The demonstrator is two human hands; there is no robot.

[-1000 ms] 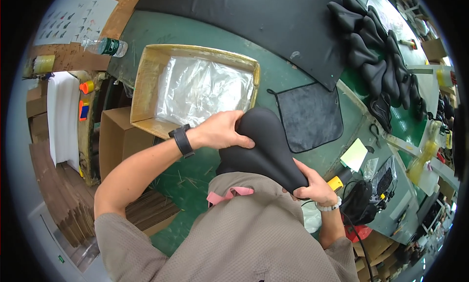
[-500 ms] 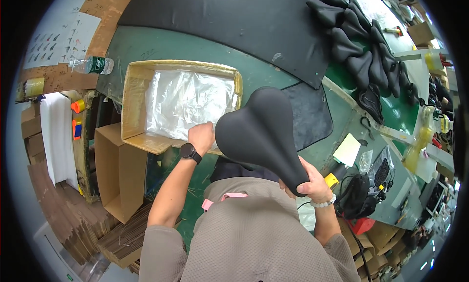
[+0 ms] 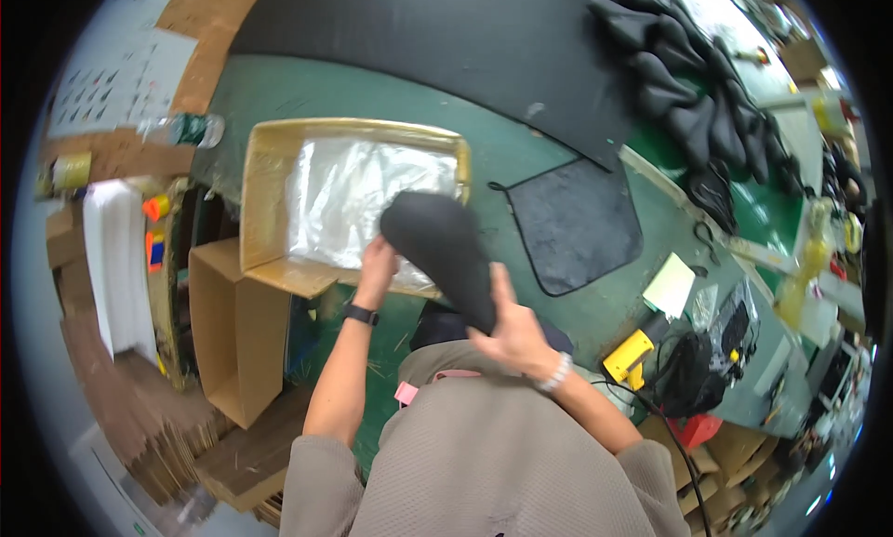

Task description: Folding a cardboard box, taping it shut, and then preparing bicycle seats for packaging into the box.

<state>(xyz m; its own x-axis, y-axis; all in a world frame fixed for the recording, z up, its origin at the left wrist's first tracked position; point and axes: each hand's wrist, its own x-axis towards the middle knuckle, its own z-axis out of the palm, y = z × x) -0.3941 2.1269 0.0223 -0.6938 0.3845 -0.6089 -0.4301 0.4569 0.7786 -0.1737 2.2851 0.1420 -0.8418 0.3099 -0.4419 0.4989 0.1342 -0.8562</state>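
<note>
A black bicycle saddle (image 3: 435, 249), blurred by motion, is tipped partly onto its side in front of my body. My right hand (image 3: 516, 337) grips its narrow nose end, thumb on the near side and fingers along the right flank. At the wide end's left edge, my left hand (image 3: 377, 265) is closed against the saddle, its fingertips partly hidden. Just beyond, an open cardboard box (image 3: 262, 193) holds a stack of clear plastic bags (image 3: 344, 198); the saddle's wide end overlaps the near right part of it.
A dark cloth pad (image 3: 581, 230) lies right of the box on the green table. Several black saddles (image 3: 688, 109) are piled at the far right. A yellow heat gun (image 3: 630, 356) with a cable sits near right; a plastic bottle (image 3: 191, 130) lies far left.
The saddle has moved left and tilted from top-up toward its side. My right hand has moved left with it, uncovering the cloth pad and heat gun. My left hand stays near the box.
</note>
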